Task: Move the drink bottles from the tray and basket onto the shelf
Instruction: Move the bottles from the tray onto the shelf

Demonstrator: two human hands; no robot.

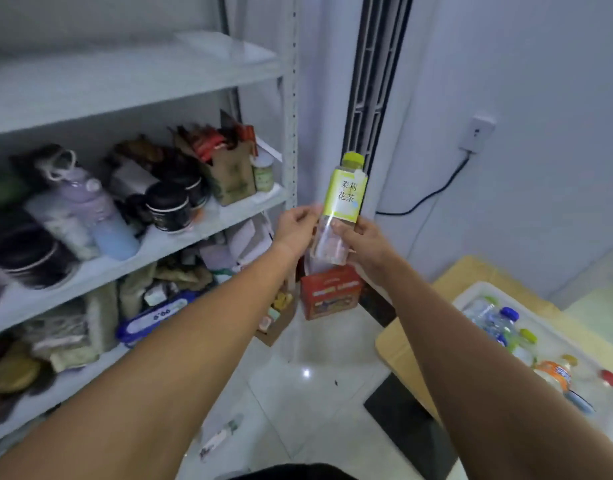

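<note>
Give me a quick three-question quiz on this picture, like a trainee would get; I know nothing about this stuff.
1. True or false: the right hand grips the bottle by its cap.
2. Where do the other drink bottles lie?
A. on the top shelf board
B. in the white tray
C. inside the red box
3. Short answer: is the held bottle standing on the shelf yet?

Key
1. False: it grips the clear lower part.
2. B
3. No: it is held in the air, to the right of the shelf.
</note>
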